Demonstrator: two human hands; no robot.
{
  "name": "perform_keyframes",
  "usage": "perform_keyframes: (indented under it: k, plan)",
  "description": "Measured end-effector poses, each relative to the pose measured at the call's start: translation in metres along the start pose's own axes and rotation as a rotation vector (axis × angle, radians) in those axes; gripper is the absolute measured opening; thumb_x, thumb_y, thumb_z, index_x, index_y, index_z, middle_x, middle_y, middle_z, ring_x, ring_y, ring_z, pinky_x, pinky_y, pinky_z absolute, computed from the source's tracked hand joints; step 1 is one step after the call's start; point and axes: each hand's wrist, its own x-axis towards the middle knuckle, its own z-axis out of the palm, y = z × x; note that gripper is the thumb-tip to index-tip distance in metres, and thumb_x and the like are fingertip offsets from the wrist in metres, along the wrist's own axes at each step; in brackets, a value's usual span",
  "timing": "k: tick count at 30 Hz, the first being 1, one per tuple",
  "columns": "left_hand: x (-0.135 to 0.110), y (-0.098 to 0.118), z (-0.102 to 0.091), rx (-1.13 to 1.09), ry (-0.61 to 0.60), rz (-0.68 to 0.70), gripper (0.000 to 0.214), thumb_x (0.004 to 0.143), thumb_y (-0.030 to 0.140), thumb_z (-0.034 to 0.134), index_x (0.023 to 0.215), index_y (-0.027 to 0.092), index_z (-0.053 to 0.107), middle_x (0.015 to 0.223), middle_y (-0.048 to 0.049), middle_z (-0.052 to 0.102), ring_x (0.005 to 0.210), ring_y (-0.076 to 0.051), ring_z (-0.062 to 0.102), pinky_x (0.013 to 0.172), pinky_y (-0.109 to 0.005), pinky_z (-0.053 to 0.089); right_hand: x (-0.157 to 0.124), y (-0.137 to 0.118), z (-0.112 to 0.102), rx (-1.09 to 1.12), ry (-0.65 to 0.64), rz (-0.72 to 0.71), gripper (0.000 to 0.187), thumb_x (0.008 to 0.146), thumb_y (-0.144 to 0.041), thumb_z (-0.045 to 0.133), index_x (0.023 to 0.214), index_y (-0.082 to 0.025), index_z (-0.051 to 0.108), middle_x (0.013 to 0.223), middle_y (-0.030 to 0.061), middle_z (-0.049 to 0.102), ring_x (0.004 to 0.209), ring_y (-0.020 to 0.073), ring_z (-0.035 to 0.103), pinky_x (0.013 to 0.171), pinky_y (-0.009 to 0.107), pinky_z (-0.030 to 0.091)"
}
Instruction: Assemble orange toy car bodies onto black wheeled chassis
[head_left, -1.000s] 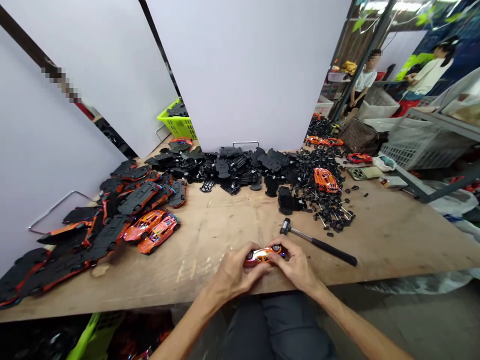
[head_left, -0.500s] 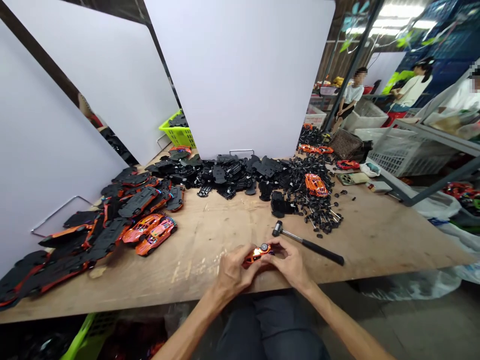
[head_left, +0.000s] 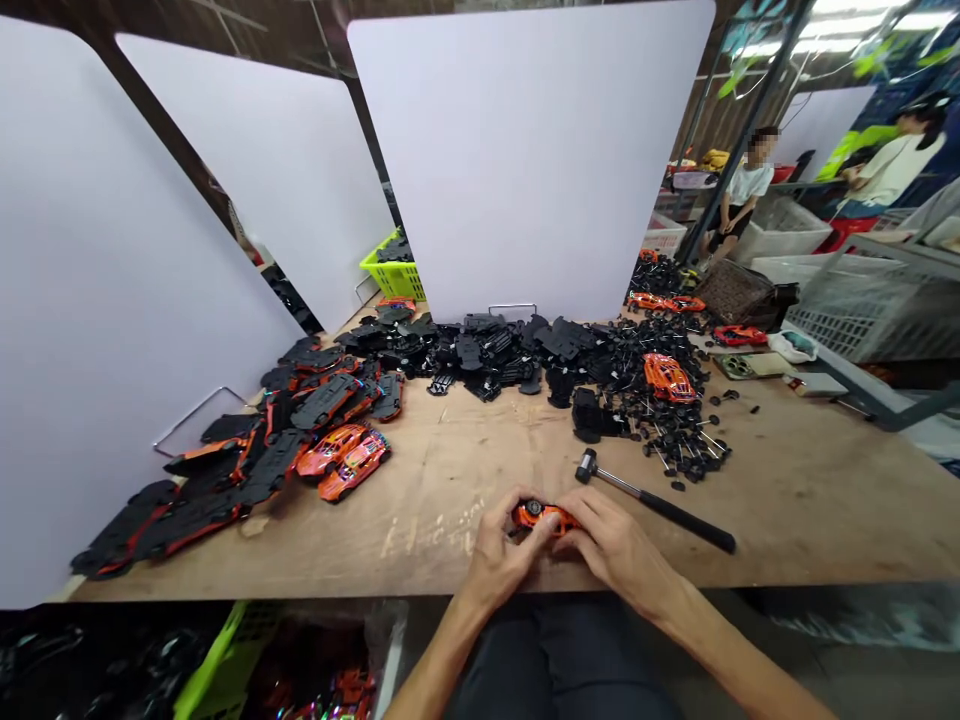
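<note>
Both my hands hold one small orange toy car just above the near edge of the wooden table. My left hand grips its left end with fingers curled. My right hand covers its right end, fingers pressed on it. A black hammer lies on the table just beyond my right hand. Two finished orange cars lie to the left, beside a pile of black and orange car undersides.
A heap of black chassis parts lines the white divider panels. Loose black wheels on axles and an orange car body lie at the right. A green basket stands behind. People sit in the far right background.
The car has turned in my hands and sits lower between my fingers. My view has shifted, so the table and the hammer appear further right.
</note>
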Motion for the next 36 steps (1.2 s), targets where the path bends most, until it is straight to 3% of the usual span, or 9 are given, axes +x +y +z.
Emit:
perform_keyframes:
  k: [6, 10, 13, 17, 20, 23, 27, 32, 36]
  plan:
    - [-0.004, -0.021, 0.009, 0.088, 0.072, -0.047, 0.028, 0.096, 0.046, 0.067, 0.095, 0.018, 0.07, 0.083, -0.0018, 0.069, 0.075, -0.016, 0.061, 0.069, -0.026, 0.045, -0.004, 0.018, 0.004, 0.046, 0.064, 0.195, 0.019, 0.088, -0.026, 0.079, 0.104, -0.023, 0.069, 0.096, 0.0025, 0.075, 0.085, 0.0205, 0.071, 0.08, 0.029, 0.057]
    - [-0.006, -0.025, 0.013, 0.117, 0.065, -0.031, 0.025, 0.099, 0.043, 0.063, 0.097, 0.019, 0.07, 0.087, -0.003, 0.071, 0.079, -0.017, 0.064, 0.074, -0.027, 0.047, -0.015, 0.022, 0.023, 0.113, 0.22, 0.197, 0.014, 0.093, -0.025, 0.072, 0.107, -0.024, 0.07, 0.101, 0.0039, 0.074, 0.093, 0.0209, 0.071, 0.084, 0.028, 0.056]
    - [-0.001, -0.018, 0.004, 0.209, -0.014, 0.016, 0.024, 0.103, 0.041, 0.056, 0.098, 0.02, 0.067, 0.089, -0.0035, 0.069, 0.082, -0.018, 0.064, 0.076, -0.028, 0.048, -0.015, 0.022, 0.026, 0.155, 0.253, 0.22, 0.014, 0.093, -0.023, 0.07, 0.107, -0.023, 0.07, 0.104, 0.0046, 0.075, 0.097, 0.0215, 0.071, 0.086, 0.028, 0.055]
    - [0.008, 0.009, -0.011, 0.541, -0.29, 0.212, 0.027, 0.108, 0.034, 0.04, 0.107, 0.02, 0.063, 0.099, -0.0078, 0.069, 0.092, -0.023, 0.064, 0.087, -0.036, 0.048, -0.005, 0.014, 0.008, 0.187, 0.096, 0.347, 0.016, 0.089, -0.024, 0.072, 0.106, -0.023, 0.071, 0.098, 0.0015, 0.076, 0.088, 0.0196, 0.07, 0.079, 0.027, 0.053]
    - [0.009, 0.029, -0.009, 0.842, -0.424, 0.333, 0.028, 0.099, 0.041, 0.057, 0.114, 0.018, 0.063, 0.109, -0.0145, 0.069, 0.102, -0.032, 0.061, 0.1, -0.049, 0.044, 0.003, -0.007, -0.004, 0.179, 0.081, 0.384, 0.015, 0.09, -0.022, 0.068, 0.104, -0.022, 0.07, 0.098, 0.0011, 0.075, 0.088, 0.0188, 0.069, 0.081, 0.027, 0.052]
    - [0.003, 0.037, 0.002, 0.925, -0.342, 0.257, 0.04, 0.081, 0.036, 0.075, 0.113, 0.016, 0.064, 0.112, -0.0189, 0.067, 0.106, -0.039, 0.058, 0.099, -0.054, 0.041, 0.007, -0.027, -0.014, 0.215, 0.083, 0.415, 0.015, 0.093, -0.03, 0.069, 0.105, -0.021, 0.068, 0.098, 0.0019, 0.074, 0.09, 0.0193, 0.07, 0.082, 0.028, 0.053]
    - [-0.021, 0.031, 0.009, 0.478, -0.25, -0.165, 0.024, 0.076, 0.028, 0.07, 0.097, 0.021, 0.06, 0.088, -0.0061, 0.062, 0.085, -0.027, 0.054, 0.08, -0.038, 0.041, 0.001, -0.015, -0.04, 0.045, -0.008, 0.321, 0.029, 0.104, -0.046, 0.058, 0.119, -0.024, 0.068, 0.114, 0.0065, 0.073, 0.102, 0.0226, 0.069, 0.089, 0.034, 0.055]
    - [-0.063, 0.008, 0.013, -0.792, -0.466, -0.801, 0.035, 0.073, 0.044, 0.067, 0.093, 0.016, 0.058, 0.069, 0.0045, 0.041, 0.062, -0.012, 0.035, 0.063, -0.027, 0.029, -0.024, 0.047, -0.069, -0.802, 0.083, 0.232, 0.03, 0.106, -0.042, 0.052, 0.108, -0.017, 0.068, 0.12, 0.0192, 0.067, 0.108, 0.035, 0.061, 0.091, 0.051, 0.052]
    - [-0.081, -0.009, 0.029, -1.382, -0.449, -0.944, 0.041, 0.067, 0.039, 0.075, 0.091, 0.01, 0.061, 0.065, 0.007, 0.034, 0.059, -0.01, 0.035, 0.06, -0.023, 0.029, -0.039, 0.06, -0.061, -0.794, 0.031, 0.183, 0.031, 0.11, -0.036, 0.042, 0.099, -0.018, 0.064, 0.103, 0.015, 0.07, 0.092, 0.0286, 0.065, 0.083, 0.042, 0.054]
